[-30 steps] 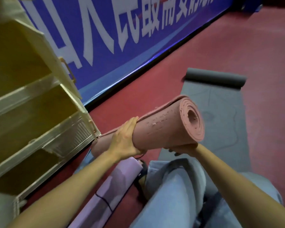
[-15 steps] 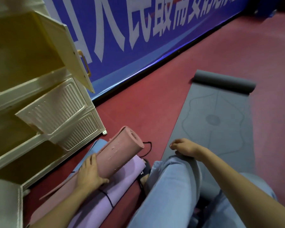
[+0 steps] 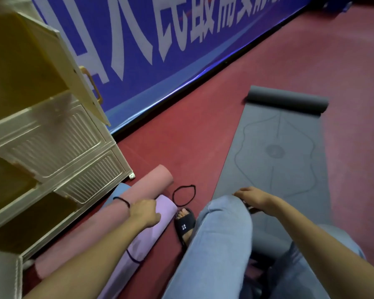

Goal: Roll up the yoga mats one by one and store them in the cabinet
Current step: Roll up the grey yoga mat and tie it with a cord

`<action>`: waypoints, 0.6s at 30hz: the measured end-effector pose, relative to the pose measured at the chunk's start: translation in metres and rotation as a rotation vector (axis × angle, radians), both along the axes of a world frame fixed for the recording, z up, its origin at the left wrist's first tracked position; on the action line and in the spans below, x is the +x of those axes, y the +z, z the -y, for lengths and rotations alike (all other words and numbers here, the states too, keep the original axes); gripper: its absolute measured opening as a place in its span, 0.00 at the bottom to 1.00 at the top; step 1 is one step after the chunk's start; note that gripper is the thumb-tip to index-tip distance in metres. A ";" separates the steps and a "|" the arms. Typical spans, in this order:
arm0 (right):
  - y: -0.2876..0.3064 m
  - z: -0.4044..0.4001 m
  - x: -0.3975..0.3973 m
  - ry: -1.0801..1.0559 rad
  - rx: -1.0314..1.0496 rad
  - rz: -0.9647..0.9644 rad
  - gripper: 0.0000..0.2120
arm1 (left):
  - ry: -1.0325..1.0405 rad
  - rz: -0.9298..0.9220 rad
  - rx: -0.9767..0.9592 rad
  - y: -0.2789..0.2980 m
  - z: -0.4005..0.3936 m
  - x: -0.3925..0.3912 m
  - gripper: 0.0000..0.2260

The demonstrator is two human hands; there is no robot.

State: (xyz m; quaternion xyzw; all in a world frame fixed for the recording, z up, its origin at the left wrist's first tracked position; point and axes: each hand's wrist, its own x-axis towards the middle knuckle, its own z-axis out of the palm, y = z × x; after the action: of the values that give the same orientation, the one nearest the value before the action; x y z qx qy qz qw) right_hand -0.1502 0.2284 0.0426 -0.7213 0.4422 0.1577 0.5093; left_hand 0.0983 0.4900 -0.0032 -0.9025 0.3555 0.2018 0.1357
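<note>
The rolled pink mat (image 3: 147,184) lies on the red floor in front of the cabinet (image 3: 52,137), beside a rolled purple mat (image 3: 153,231) and on top of a blue mat (image 3: 119,189). My left hand (image 3: 144,212) sits on the pink and purple rolls with curled fingers, and it pinches a black elastic band (image 3: 121,200) that runs across the pink roll. My right hand (image 3: 253,196) rests on my raised knee with loosely curled fingers and holds nothing. To the right, the grey mat (image 3: 279,152) lies mostly flat, with its far end rolled (image 3: 287,100).
The cream cabinet's doors (image 3: 58,134) hang open toward me, showing bare shelves. A second black band loop (image 3: 184,195) lies on the floor by my slippered foot (image 3: 185,225). A blue banner wall (image 3: 160,50) runs along the floor's far side.
The pink roll went from both hands down onto the floor by the cabinet. My right hand let go and settled on my knee. My left hand shifted to the band on the roll.
</note>
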 end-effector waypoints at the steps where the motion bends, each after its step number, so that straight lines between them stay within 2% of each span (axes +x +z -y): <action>1: -0.004 0.004 -0.006 0.003 0.009 -0.023 0.13 | -0.011 -0.016 -0.046 0.006 0.014 -0.005 0.14; 7: -0.022 0.036 -0.046 -0.074 0.023 -0.126 0.14 | -0.056 -0.152 -0.464 0.053 0.125 -0.048 0.13; 10: -0.029 0.055 -0.065 -0.118 0.013 -0.159 0.14 | -0.169 -0.216 -0.556 0.075 0.193 -0.086 0.14; 14: -0.041 0.079 -0.088 -0.160 -0.020 -0.217 0.13 | -0.338 -0.298 -0.438 0.071 0.262 -0.136 0.14; 18: -0.060 0.100 -0.108 -0.122 -0.051 -0.351 0.09 | -0.385 -0.338 -0.222 0.013 0.286 -0.160 0.13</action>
State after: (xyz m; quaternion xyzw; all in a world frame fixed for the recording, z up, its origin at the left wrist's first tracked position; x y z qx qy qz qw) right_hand -0.2585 0.1281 -0.0175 -0.6674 0.5708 0.2386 0.4146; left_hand -0.0615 0.2044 0.0098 -0.7811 0.5582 0.2797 0.0107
